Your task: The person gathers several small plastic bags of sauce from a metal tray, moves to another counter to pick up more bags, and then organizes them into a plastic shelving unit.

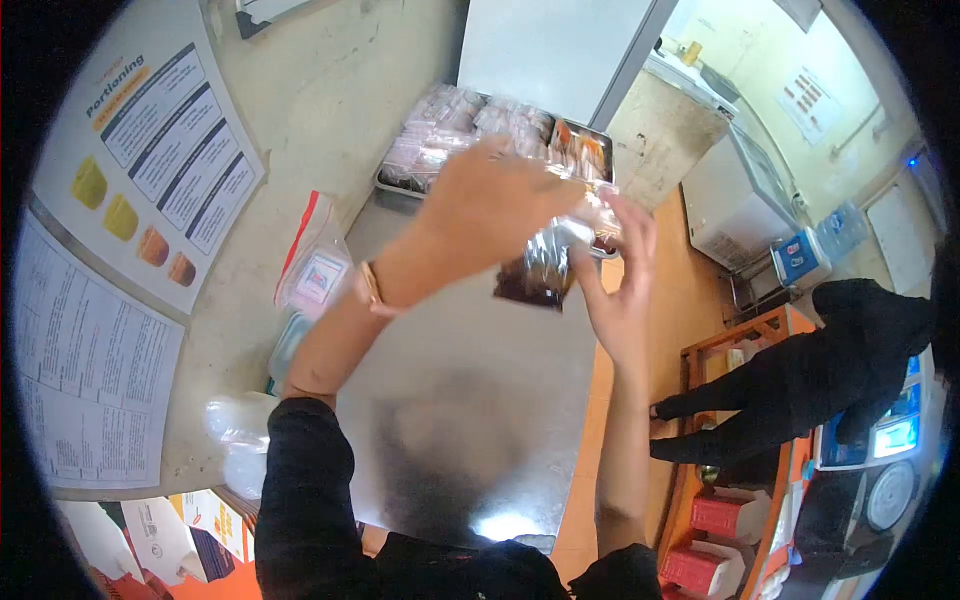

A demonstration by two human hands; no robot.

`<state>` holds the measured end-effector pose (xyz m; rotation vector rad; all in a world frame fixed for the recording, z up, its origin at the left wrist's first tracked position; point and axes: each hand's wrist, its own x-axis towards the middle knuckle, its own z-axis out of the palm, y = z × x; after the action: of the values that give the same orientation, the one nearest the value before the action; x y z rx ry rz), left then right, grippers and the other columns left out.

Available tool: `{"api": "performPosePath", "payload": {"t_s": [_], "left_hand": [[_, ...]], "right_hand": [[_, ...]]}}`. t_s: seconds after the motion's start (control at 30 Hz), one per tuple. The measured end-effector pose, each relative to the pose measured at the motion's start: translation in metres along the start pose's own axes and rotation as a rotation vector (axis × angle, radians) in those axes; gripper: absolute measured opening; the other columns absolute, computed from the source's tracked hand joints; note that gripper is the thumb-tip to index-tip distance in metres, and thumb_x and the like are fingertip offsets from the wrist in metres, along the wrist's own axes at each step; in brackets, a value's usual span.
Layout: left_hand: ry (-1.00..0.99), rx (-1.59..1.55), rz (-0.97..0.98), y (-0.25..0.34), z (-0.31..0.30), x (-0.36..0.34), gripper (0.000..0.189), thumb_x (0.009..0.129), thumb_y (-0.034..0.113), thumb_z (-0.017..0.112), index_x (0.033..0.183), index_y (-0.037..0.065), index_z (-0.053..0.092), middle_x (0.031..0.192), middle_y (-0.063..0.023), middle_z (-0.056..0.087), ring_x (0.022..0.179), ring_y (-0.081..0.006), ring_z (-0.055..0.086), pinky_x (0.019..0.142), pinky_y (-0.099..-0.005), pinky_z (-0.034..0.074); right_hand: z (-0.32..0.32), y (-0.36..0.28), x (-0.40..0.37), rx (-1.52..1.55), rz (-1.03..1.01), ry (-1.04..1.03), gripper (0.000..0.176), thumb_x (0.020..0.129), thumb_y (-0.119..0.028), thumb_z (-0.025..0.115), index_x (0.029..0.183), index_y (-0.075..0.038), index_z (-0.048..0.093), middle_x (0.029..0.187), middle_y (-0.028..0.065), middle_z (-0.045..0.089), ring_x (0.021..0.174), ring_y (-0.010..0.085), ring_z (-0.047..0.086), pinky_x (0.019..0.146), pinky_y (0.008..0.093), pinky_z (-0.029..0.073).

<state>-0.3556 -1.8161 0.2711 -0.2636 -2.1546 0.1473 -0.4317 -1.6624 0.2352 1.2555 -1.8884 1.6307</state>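
A small clear plastic bag of dark brown sauce (535, 280) hangs above the metal table (450, 340). My right hand (622, 285) pinches its upper part between thumb and fingers. My left hand (490, 205), smeared by motion, reaches across from the left with its fingers closed at the bag's top; the fingertips are partly hidden. Just behind my hands, a metal tray (400, 190) holds many small filled plastic bags (440, 125) in rows, with orange-coloured ones (580, 150) at its right end.
On the left, a zip bag (315, 270) and clear plastic bags (240, 440) lie against the wall with printed sheets (165, 150). To the right, a person in black (800, 380) stands by an orange shelf (700, 365). A chest freezer (745, 200) stands farther back.
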Motion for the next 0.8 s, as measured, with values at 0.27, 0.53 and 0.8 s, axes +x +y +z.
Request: {"api": "performPosePath", "payload": {"t_s": [0.27,0.53,0.8], "left_hand": [[-0.229,-0.268,-0.074,0.051,0.074,-0.073,0.014,0.069,0.020,0.058,0.081,0.015,0.063,0.123,0.0012,0.045,0.113,-0.0217,0.040,0.092,-0.0506,0.032],[-0.388,-0.366,0.059,0.039,0.158,-0.119,0.014,0.069,0.019,0.059,0.082,0.014,0.061,0.115,0.0022,0.048,0.109,-0.0226,0.043,0.096,-0.0561,0.025],[-0.184,-0.288,-0.338,-0.098,0.266,-0.131,0.046,0.063,0.037,0.067,0.095,0.007,0.057,0.095,-0.0137,0.056,0.093,-0.0299,0.052,0.081,-0.0381,0.039]], "right_hand": [[-0.002,0.078,-0.090,-0.020,0.319,-0.304,0.033,0.065,-0.001,0.064,0.096,-0.005,0.055,0.103,0.0120,0.050,0.102,0.0259,0.048,0.088,0.0340,0.036],[0.043,0.151,-0.140,0.036,0.500,-0.201,0.024,0.065,0.002,0.063,0.088,-0.002,0.055,0.105,0.0102,0.050,0.097,0.0242,0.048,0.083,0.0325,0.037],[0.061,0.196,-0.166,0.009,0.523,-0.086,0.011,0.073,-0.001,0.061,0.069,-0.001,0.051,0.096,0.0100,0.055,0.094,0.0204,0.049,0.080,0.0319,0.038]]}}
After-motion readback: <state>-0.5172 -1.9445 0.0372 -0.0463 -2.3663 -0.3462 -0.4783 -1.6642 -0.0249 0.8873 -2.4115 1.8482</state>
